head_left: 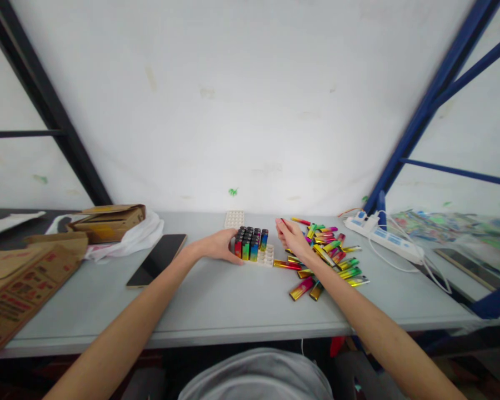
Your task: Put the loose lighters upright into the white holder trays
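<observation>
Upright lighters (250, 247) with black tops and shiny red, green, yellow and blue bodies stand in rows in a white holed tray (266, 258). Bare holes show on the tray's right side. My left hand (221, 245) is closed around the left side of this block, thumb at the front and fingers behind. To the right of the tray, my right hand (292, 236) is raised with its fingers pinched on a lighter, mostly hidden, with only a small dark end showing. Beneath and beside my right forearm lies a loose pile of shiny coloured lighters (325, 253).
A second white holed tray (234, 218) lies behind. At left are a black phone (158, 258), an opened cardboard box (112, 222) on a white plastic bag (150, 230) and a larger carton (29, 283). A power strip (385, 240) with white cables lies right, by a blue frame post (425, 111).
</observation>
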A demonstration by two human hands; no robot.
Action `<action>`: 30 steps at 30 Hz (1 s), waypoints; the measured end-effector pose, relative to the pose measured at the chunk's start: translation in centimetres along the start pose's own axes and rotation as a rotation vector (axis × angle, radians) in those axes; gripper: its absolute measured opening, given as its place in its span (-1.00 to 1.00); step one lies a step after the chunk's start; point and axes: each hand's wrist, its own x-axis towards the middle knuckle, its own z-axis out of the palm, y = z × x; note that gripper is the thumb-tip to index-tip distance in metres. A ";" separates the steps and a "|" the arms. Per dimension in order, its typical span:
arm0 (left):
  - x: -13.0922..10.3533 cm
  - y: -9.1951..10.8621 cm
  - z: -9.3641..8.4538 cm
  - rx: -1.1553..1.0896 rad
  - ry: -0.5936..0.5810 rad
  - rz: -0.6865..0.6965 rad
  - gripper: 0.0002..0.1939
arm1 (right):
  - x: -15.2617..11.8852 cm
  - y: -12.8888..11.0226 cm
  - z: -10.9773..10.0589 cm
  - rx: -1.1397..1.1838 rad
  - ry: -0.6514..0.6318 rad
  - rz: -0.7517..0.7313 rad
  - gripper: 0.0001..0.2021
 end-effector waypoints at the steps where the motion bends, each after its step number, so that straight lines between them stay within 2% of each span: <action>1: 0.0 -0.1 0.0 -0.008 0.005 0.009 -0.20 | -0.1 0.0 0.0 -0.079 0.036 -0.022 -0.49; 4: 0.0 0.1 0.0 -0.006 0.003 0.016 -0.20 | -0.3 0.0 0.0 -0.287 0.115 -0.078 -0.52; 7: 0.1 0.4 -0.1 0.023 -0.012 -0.008 -0.21 | -0.5 -0.1 0.0 -0.387 0.168 -0.091 -0.60; 12: 0.0 0.4 0.0 0.000 0.001 -0.017 -0.23 | -0.3 0.2 0.2 -0.355 0.179 -0.076 -0.67; 20: 0.0 0.4 0.0 -0.007 -0.002 -0.001 -0.21 | -0.7 -0.3 0.7 -0.411 0.123 -0.170 -0.53; 27: 0.0 0.7 -0.1 0.025 -0.010 -0.007 -0.21 | -1.0 -0.8 0.5 -0.503 0.140 -0.235 -0.67; 30: 0.0 0.8 -0.1 0.026 -0.018 -0.037 -0.20 | -1.2 -1.2 0.5 -0.490 0.132 -0.278 -0.67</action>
